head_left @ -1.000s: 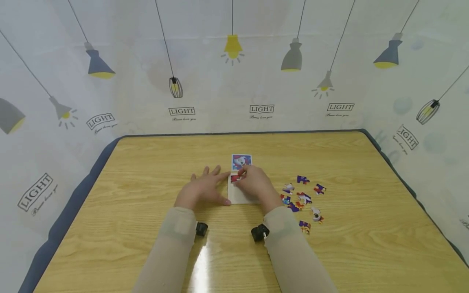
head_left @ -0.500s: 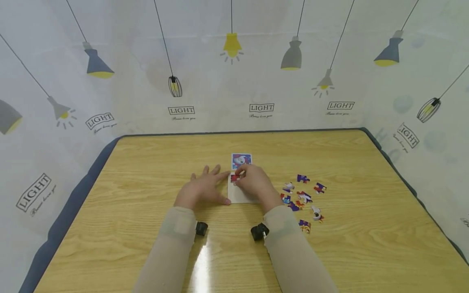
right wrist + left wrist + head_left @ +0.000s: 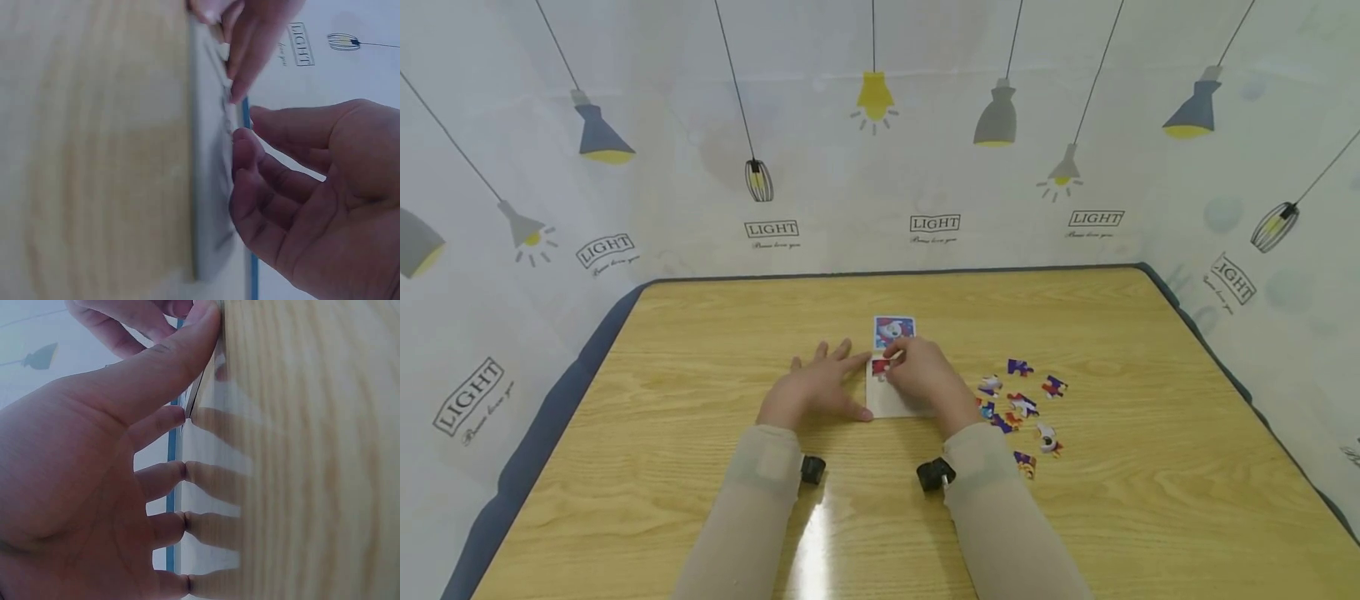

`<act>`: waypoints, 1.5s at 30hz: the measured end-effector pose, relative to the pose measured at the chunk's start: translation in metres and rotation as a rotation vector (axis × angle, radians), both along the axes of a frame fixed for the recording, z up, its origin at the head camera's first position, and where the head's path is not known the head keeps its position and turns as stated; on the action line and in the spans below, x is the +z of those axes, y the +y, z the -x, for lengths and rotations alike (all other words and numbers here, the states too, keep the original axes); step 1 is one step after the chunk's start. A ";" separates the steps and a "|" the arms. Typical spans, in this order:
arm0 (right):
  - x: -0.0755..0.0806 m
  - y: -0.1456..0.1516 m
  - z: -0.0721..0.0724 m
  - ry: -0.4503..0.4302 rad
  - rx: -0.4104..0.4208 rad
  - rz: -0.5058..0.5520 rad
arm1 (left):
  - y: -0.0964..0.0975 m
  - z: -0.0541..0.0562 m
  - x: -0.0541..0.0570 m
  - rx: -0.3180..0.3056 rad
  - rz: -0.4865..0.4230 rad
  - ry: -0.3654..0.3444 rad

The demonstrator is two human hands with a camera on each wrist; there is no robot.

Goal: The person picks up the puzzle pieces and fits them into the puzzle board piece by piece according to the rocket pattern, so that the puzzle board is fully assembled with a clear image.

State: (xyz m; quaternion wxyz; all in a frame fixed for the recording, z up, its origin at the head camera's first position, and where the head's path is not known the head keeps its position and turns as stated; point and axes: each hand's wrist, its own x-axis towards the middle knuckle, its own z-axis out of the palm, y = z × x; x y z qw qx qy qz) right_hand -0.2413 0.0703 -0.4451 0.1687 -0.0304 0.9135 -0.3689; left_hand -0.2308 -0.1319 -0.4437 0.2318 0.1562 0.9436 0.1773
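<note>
A pale puzzle tray (image 3: pixel 898 404) lies flat at mid-table, with a blue-and-red picture card (image 3: pixel 893 330) at its far end. In the tray's far left corner is a red-and-white puzzle piece (image 3: pixel 879 366). My right hand (image 3: pixel 923 372), fingers curled, holds this piece at its right side with thumb and fingertips, which partly hide it. My left hand (image 3: pixel 820 388) is spread on the table, its thumb and index fingertips touching the tray's left edge. The left wrist view shows the straight left fingers (image 3: pixel 161 481); in the right wrist view the tray's side (image 3: pixel 209 206) is blurred.
Several loose puzzle pieces (image 3: pixel 1022 406) lie scattered on the wooden table (image 3: pixel 1150 417) to the right of the tray. One orange-and-purple piece (image 3: pixel 1024 464) lies close to the right sleeve (image 3: pixel 1000 500). A lamp-patterned cloth wall (image 3: pixel 850 250) stands behind the table.
My right fingertips have shifted very slightly to the right, and more of the red-and-white puzzle piece shows. The left hand and the tray have stayed in place.
</note>
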 end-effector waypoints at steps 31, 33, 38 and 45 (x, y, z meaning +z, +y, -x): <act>0.055 0.183 -0.070 0.132 -0.040 0.024 | 0.000 -0.004 0.001 0.003 -0.041 -0.006; 0.049 0.189 -0.071 0.119 -0.045 0.005 | 0.001 -0.003 0.000 0.003 -0.040 -0.008; 0.037 0.201 -0.068 0.083 -0.053 -0.031 | 0.002 -0.003 -0.001 0.008 -0.028 -0.006; 0.020 0.204 -0.064 0.015 -0.040 -0.047 | 0.001 -0.003 0.001 0.008 -0.034 -0.004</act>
